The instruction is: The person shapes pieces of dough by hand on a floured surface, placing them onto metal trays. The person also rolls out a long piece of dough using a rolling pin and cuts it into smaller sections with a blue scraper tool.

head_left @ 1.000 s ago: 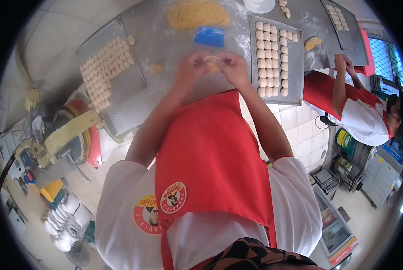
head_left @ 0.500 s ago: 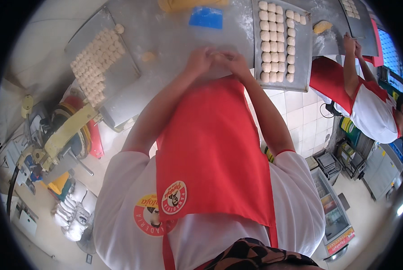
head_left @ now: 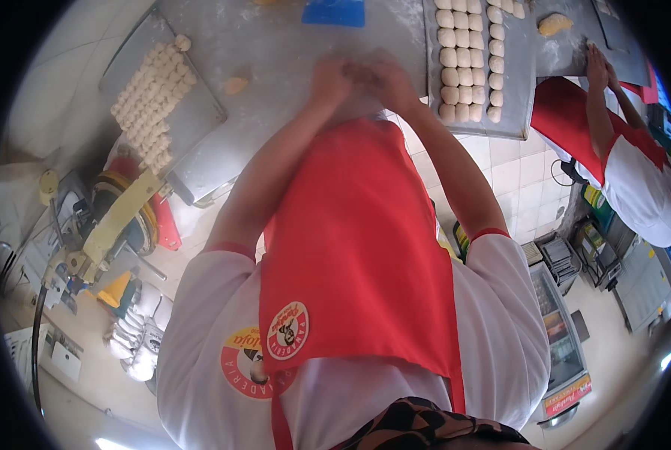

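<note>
My left hand (head_left: 331,79) and my right hand (head_left: 390,81) meet over the metal work table (head_left: 275,45), just beyond my red apron. Their fingers are curled in toward each other and smeared by motion; whatever lies between them is hidden. To the left of my left hand rests a small yellowish lump of dough (head_left: 236,85). A blue flat scraper (head_left: 333,12) lies on the table beyond my hands. Right of my right hand, pale dough balls (head_left: 463,76) stand in rows on a metal tray (head_left: 512,90).
At the left, another tray (head_left: 200,112) carries many dough balls (head_left: 152,105) packed closely. A co-worker (head_left: 613,142) stands at the right by a yellow dough piece (head_left: 555,25). Machinery with a pale yellow arm (head_left: 122,214) stands at lower left.
The view has shifted, so the table and trays sit higher in the picture. My hands stay together, now more blurred. The co-worker's hands have moved and lie palm to palm.
</note>
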Demonstrator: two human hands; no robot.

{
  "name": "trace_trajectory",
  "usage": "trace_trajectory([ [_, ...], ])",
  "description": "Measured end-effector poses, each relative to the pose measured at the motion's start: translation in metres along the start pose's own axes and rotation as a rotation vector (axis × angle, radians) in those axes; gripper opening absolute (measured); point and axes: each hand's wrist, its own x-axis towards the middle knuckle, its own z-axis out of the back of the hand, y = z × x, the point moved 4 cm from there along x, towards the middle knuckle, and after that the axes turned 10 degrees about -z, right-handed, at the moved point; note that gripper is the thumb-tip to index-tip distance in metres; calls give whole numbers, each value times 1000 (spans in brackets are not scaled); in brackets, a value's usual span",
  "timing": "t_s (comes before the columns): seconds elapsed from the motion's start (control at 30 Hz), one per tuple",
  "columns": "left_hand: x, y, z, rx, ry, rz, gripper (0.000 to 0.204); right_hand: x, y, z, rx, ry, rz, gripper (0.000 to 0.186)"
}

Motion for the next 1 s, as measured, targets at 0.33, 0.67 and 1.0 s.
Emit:
trace_trajectory([
  [0.33,-7,-4,-3,99,15,-181,27,4,2,1,-189,-84,-27,27],
  [0.67,-7,5,-2,24,-132,-33,16,30,9,8,59,25,-361,25],
  [1.0,-52,-5,-19,-199,-306,160,46,90,35,-16,-225,-80,-171,45],
])
